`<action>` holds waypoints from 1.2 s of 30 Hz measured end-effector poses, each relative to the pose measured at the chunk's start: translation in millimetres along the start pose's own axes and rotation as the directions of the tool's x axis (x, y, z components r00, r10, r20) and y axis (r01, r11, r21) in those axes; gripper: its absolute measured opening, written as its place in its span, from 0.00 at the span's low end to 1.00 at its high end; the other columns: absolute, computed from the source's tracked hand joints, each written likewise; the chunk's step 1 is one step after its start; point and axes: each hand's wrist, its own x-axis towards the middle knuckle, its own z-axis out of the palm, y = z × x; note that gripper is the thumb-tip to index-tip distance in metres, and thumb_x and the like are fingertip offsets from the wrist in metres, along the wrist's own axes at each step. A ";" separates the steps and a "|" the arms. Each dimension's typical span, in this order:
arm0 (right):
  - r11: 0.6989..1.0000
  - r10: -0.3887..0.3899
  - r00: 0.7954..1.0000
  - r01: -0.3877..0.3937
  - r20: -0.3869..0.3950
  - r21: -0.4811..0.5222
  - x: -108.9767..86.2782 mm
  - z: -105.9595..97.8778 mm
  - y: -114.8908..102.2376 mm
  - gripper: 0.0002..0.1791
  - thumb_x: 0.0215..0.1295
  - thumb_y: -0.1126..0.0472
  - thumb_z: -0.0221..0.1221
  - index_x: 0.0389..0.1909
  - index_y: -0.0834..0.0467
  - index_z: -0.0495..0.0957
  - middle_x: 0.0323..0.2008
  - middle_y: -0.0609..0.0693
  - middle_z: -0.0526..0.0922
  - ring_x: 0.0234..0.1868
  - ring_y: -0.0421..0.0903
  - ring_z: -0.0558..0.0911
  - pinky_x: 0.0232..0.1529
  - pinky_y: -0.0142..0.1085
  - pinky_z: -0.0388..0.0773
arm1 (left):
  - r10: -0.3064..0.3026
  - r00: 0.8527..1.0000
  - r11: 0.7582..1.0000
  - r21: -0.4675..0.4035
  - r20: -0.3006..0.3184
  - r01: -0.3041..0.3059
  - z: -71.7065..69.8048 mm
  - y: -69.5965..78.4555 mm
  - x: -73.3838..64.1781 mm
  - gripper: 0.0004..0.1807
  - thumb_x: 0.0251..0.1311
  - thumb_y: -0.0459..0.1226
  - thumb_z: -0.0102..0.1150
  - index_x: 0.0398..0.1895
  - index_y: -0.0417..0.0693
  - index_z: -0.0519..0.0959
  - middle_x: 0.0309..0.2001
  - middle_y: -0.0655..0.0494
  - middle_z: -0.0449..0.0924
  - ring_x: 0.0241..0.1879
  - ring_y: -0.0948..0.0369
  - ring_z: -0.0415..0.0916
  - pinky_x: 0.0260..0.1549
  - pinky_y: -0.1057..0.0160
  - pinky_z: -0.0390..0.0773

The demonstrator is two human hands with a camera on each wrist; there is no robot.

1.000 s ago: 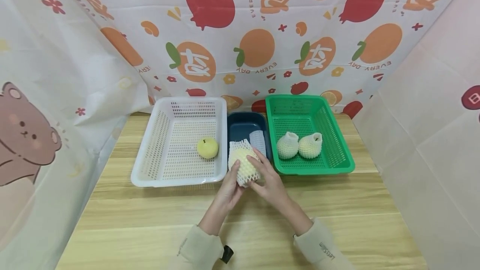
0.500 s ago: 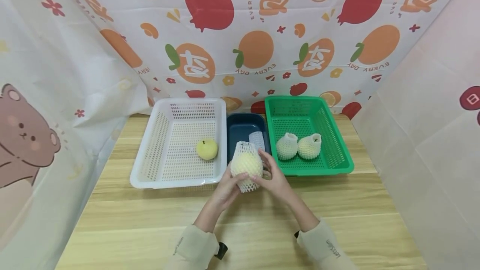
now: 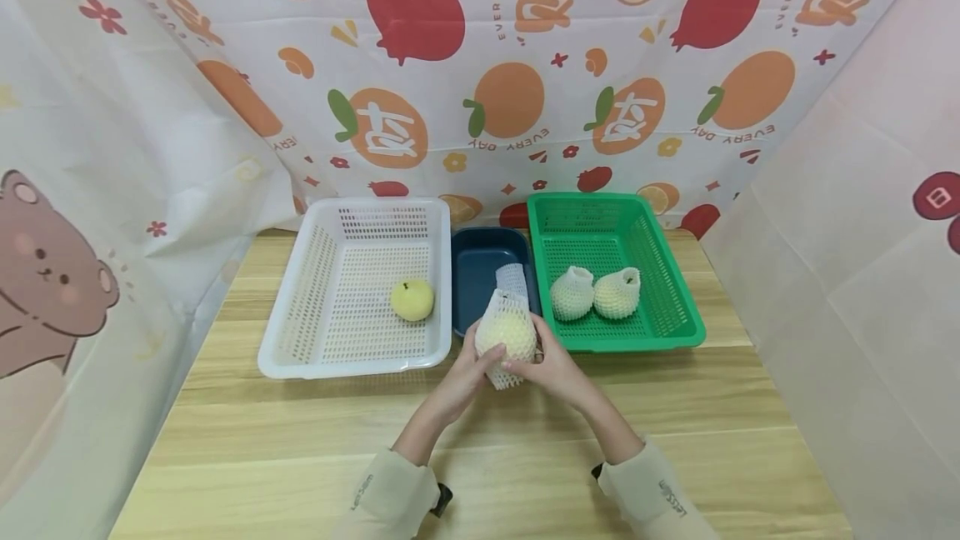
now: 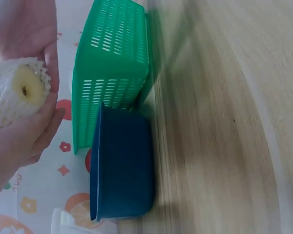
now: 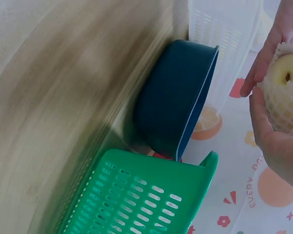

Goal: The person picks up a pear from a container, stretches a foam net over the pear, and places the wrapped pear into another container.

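Left hand [image 3: 467, 372] curled, right hand [image 3: 553, 365] curled opposite

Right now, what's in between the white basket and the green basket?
A dark blue bin sits between the white basket and the green basket, with a white foam net in it. The head view shows this.

Wood-grain table [image 3: 517, 473] under white basket [image 3: 360, 273], blue tub [image 3: 474, 277], green basket [image 3: 588, 247]

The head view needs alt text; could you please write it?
A person's left grip and right grip hold a netted yellow fruit. Left to right: white basket with one bare fruit, blue tray with white net, green basket with two netted fruits.
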 end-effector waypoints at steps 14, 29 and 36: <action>0.773 -0.478 0.878 0.420 -0.003 -0.476 0.1 13.8 8.0 0.54 0.46 0.65 0.70 0.70 0.54 0.47 0.69 0.53 0.51 0.66 0.51 0.55 0.59 0.50 0.63 | -0.014 0.988 0.988 -0.152 -0.156 -0.010 -1.6 4.1 1.4 0.34 0.68 0.50 0.41 0.67 0.43 0.43 0.57 0.37 0.61 0.52 0.52 0.68 0.50 0.58 0.72; 0.728 -0.553 0.807 0.345 -0.210 -0.592 0.0 27.0 15.2 0.54 0.37 0.69 0.72 0.69 0.56 0.54 0.66 0.53 0.59 0.61 0.54 0.65 0.53 0.48 0.70 | 0.125 0.975 0.955 -0.244 -0.185 -0.168 23.4 -6.8 7.6 0.38 0.69 0.51 0.38 0.69 0.40 0.35 0.65 0.35 0.48 0.64 0.46 0.52 0.60 0.61 0.60; 0.848 -0.428 0.903 0.390 -0.031 -0.360 -0.4 9.2 13.3 0.52 0.49 0.65 0.68 0.71 0.54 0.45 0.69 0.57 0.49 0.63 0.55 0.60 0.57 0.53 0.64 | 0.110 0.979 0.967 -0.210 -0.172 -0.146 15.7 -6.2 4.5 0.34 0.70 0.47 0.38 0.68 0.43 0.36 0.64 0.36 0.50 0.62 0.47 0.55 0.59 0.61 0.61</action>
